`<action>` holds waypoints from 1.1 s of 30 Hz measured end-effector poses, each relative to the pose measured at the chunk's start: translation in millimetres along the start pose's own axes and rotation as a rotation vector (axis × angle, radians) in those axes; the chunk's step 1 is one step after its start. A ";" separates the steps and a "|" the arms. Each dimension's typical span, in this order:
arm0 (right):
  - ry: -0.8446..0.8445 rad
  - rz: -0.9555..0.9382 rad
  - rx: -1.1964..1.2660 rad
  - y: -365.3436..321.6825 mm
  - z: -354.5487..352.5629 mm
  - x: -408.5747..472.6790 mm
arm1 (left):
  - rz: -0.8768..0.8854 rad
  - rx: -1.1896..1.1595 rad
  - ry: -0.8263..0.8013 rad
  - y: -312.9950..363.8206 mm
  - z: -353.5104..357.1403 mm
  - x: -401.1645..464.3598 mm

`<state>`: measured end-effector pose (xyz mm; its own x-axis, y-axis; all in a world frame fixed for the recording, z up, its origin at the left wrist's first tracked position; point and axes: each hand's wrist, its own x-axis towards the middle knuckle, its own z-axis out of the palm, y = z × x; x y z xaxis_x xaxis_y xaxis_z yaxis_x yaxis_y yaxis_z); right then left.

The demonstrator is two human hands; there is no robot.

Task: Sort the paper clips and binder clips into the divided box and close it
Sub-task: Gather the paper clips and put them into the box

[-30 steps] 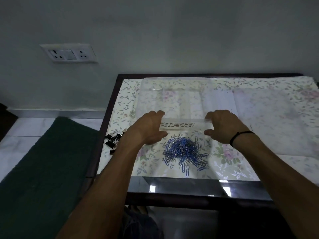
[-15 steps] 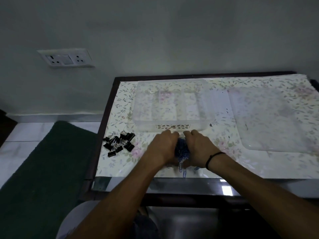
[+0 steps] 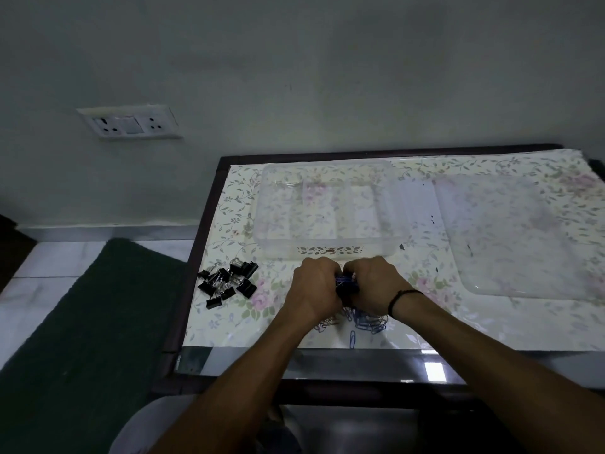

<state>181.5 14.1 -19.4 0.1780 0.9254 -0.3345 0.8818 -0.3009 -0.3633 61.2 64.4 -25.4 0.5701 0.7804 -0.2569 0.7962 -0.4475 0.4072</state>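
My left hand [image 3: 315,287] and my right hand [image 3: 373,283] are cupped together, fingers curled around a bunch of blue paper clips [image 3: 345,281] held between them. More blue paper clips [image 3: 366,321] lie loose on the table under and behind the hands. A pile of black binder clips [image 3: 227,281] sits to the left. The clear divided box [image 3: 322,250] stands open just beyond the hands, its compartments showing nothing inside. Its clear lid [image 3: 510,237] lies flat to the right.
The table [image 3: 203,257] has a dark frame and a floral cover, with its left edge beside the binder clips. A dark green mat [image 3: 82,322] lies on the floor to the left. A wall socket plate [image 3: 129,122] is on the wall.
Both hands left the box's front wall and came together over the paper clip pile, gathering a bunch between them. The camera view has shifted back and down.
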 end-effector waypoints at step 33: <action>0.227 0.125 0.666 -6.6 -67.0 62.0 | -0.229 -0.746 0.173 -10.1 -67.7 74.7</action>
<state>216.0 88.8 20.5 0.4103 0.8784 -0.2452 0.4078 -0.4172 -0.8122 82.0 156.7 10.6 0.3205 0.9016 -0.2903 0.5088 0.0947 0.8557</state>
